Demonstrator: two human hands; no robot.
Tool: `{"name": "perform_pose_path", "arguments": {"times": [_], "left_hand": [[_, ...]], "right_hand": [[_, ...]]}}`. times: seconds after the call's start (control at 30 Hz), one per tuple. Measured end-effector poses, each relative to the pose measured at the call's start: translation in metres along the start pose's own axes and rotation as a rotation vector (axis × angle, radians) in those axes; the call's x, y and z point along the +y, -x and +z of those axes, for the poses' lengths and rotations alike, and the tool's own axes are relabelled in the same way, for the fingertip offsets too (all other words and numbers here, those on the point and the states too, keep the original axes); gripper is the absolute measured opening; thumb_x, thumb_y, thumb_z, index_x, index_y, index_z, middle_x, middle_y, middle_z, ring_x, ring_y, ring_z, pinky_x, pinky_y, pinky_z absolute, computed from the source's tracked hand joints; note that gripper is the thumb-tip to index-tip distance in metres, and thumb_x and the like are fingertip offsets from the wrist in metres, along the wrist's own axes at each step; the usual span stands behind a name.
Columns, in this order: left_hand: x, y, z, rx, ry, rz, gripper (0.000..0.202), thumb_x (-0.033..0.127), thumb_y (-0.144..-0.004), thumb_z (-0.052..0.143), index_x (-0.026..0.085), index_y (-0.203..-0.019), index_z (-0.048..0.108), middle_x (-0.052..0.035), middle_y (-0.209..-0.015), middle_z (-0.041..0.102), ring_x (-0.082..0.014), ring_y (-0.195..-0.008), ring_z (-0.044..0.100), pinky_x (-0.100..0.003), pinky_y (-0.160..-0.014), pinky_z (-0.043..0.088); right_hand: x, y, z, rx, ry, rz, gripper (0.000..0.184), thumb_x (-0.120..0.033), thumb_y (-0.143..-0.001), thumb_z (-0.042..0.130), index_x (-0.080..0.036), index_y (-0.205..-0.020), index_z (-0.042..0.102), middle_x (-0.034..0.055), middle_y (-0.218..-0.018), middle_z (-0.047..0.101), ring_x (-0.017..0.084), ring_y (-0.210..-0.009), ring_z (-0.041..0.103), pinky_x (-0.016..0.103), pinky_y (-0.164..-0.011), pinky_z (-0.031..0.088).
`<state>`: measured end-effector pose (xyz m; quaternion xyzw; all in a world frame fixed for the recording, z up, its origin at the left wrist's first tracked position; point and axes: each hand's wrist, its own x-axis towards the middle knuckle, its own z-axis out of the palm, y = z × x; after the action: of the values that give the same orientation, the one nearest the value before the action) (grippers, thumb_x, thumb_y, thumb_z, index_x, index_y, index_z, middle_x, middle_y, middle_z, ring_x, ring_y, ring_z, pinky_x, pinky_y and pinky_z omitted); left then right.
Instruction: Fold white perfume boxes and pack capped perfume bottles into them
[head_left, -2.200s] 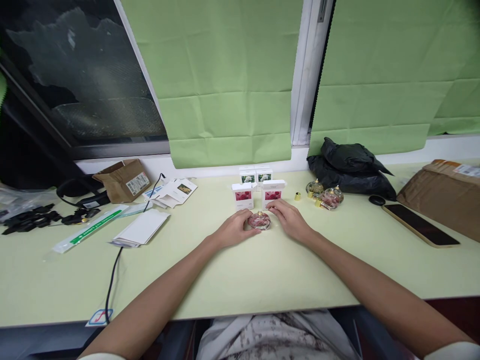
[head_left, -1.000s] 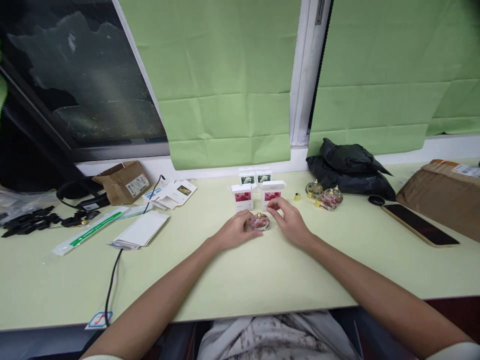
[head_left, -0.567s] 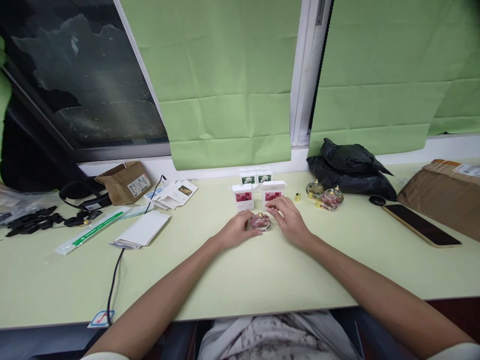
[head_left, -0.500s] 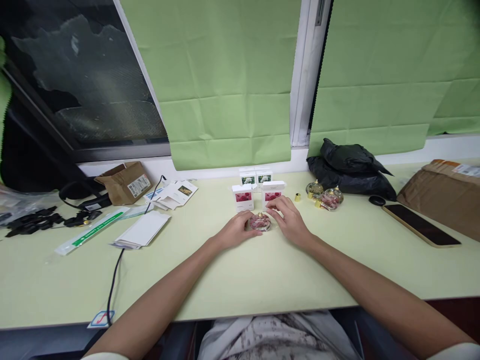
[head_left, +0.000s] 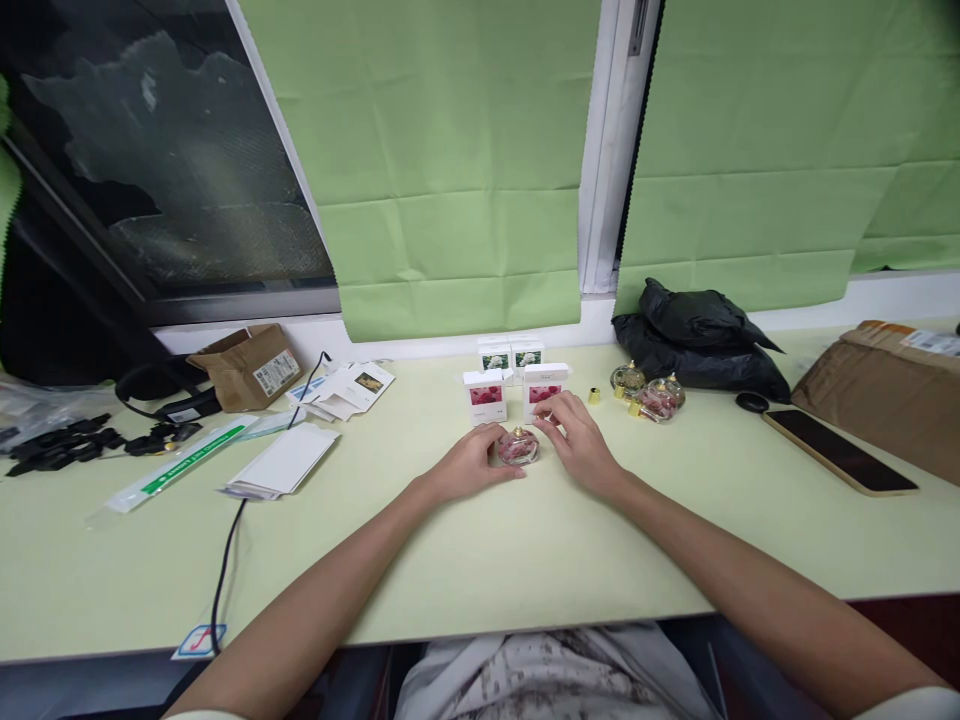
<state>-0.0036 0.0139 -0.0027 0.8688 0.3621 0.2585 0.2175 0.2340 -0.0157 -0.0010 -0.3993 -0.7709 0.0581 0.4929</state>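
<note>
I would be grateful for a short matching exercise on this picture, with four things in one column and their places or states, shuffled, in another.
Things:
1. Nearest glass bottle
2. Phone
3. Black bags
4. Small brown box

Places or states:
A. One lying on top of the other
B. Between the left hand and the right hand
C. Open, on the left part of the table
D. Lying flat, dark screen up

Pairs: 1-B, 2-D, 3-A, 4-C

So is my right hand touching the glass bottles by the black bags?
Apart: the head view shows tabletop between your right hand and the glass bottles.
</note>
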Motion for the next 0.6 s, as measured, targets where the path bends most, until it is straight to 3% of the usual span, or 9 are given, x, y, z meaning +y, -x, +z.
{"name": "perform_pose_path", "arguments": {"times": [0.37, 0.6], "left_hand": [[0.0049, 0.0017, -0.0012, -0.006, -0.018, -0.009, 0.05, 0.064, -0.08, 0.078, 0.021, -0.088, 0.053, -0.0006, -0.087, 0.058, -0.019, -0.077, 0.051, -0.031, -0.067, 0.038], [0.008, 0.0011, 0.0015, 0.0, -0.035, 0.02, 0.041, 0.058, -0.09, 0.069, 0.021, -0.089, 0.052, -0.002, -0.088, 0.058, -0.0199, -0.08, 0.053, -0.032, -0.07, 0.041]], "right_hand": [[0.0015, 0.0015, 0.0025, 0.002, -0.001, 0.008, 0.02, -0.028, -0.108, 0.047, -0.027, -0.123, 0.061, 0.0084, -0.118, 0.066, 0.028, -0.112, 0.059, 0.046, -0.099, 0.048], [0.0002, 0.0025, 0.0026, 0.005, -0.064, 0.04, 0.012, -0.03, -0.107, 0.05, -0.026, -0.107, 0.061, 0.0066, -0.104, 0.069, 0.026, -0.102, 0.062, 0.042, -0.091, 0.05]]}}
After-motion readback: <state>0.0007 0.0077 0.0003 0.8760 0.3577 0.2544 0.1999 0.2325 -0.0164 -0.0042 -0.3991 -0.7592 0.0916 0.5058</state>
